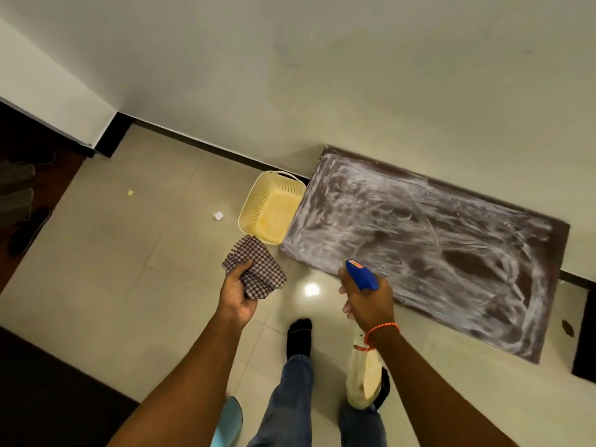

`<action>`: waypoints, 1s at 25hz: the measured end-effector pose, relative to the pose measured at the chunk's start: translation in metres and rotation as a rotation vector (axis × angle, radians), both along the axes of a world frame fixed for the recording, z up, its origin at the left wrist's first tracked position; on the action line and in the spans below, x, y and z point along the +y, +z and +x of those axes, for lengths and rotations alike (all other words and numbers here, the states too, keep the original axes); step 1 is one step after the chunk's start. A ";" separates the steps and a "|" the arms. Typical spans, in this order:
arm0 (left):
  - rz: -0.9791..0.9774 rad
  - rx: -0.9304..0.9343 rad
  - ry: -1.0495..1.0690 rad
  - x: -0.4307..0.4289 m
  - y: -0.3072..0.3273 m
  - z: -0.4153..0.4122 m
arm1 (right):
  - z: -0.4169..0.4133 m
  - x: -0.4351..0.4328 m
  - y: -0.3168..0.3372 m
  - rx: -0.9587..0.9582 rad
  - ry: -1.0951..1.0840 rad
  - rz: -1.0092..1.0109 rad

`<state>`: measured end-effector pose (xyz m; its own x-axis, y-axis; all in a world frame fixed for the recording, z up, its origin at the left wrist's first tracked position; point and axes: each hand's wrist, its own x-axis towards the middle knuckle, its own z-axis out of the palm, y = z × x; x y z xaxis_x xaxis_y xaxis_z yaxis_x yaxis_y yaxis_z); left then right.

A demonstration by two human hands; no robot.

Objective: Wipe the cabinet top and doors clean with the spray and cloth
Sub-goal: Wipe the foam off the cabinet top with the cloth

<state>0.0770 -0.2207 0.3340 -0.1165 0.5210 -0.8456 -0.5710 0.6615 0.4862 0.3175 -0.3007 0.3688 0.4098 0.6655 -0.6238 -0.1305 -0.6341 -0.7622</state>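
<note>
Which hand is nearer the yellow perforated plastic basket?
Left. The left hand, gripping the checkered cloth, is just below the basket; the right hand, holding the blue-topped spray bottle, is farther right.

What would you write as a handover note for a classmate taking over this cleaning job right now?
Left hand: holds the checked cloth, off the surface.
Right hand: grips the spray bottle, blue head up.
Cabinet top: covered in white smeared streaks, not yet wiped clear.
Yellow basket stands on the floor beside the cabinet.
Left: wipe the top clean, then the doors, which are out of view.

Checked woven cloth; perforated plastic basket; glossy floor tiles.
</note>
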 end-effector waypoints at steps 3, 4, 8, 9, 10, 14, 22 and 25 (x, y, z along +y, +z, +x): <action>-0.028 0.025 0.038 -0.007 -0.020 -0.030 | -0.023 0.002 -0.026 -0.015 -0.028 -0.075; -0.035 0.034 0.041 -0.008 -0.025 -0.037 | -0.028 0.004 -0.030 -0.021 -0.022 -0.099; -0.055 0.050 0.055 -0.004 -0.036 -0.049 | -0.042 0.014 -0.041 -0.046 0.021 -0.104; -0.052 0.043 0.053 -0.001 -0.036 -0.048 | -0.042 0.017 -0.042 -0.050 0.026 -0.109; -0.043 0.037 0.047 0.002 -0.036 -0.047 | -0.042 0.019 -0.043 -0.054 0.032 -0.121; -0.020 0.007 0.024 0.014 -0.033 -0.036 | -0.040 0.027 -0.040 -0.025 0.023 -0.163; 0.041 -0.036 -0.050 0.037 -0.029 -0.012 | -0.028 0.049 -0.035 0.005 -0.095 -0.156; 0.054 -0.057 -0.060 0.043 -0.029 -0.004 | -0.014 0.069 -0.025 -0.007 -0.162 -0.095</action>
<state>0.0733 -0.1775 0.3045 -0.0364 0.5705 -0.8205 -0.5585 0.6693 0.4901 0.3036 -0.2319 0.3439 0.5113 0.5283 -0.6779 -0.2323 -0.6745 -0.7008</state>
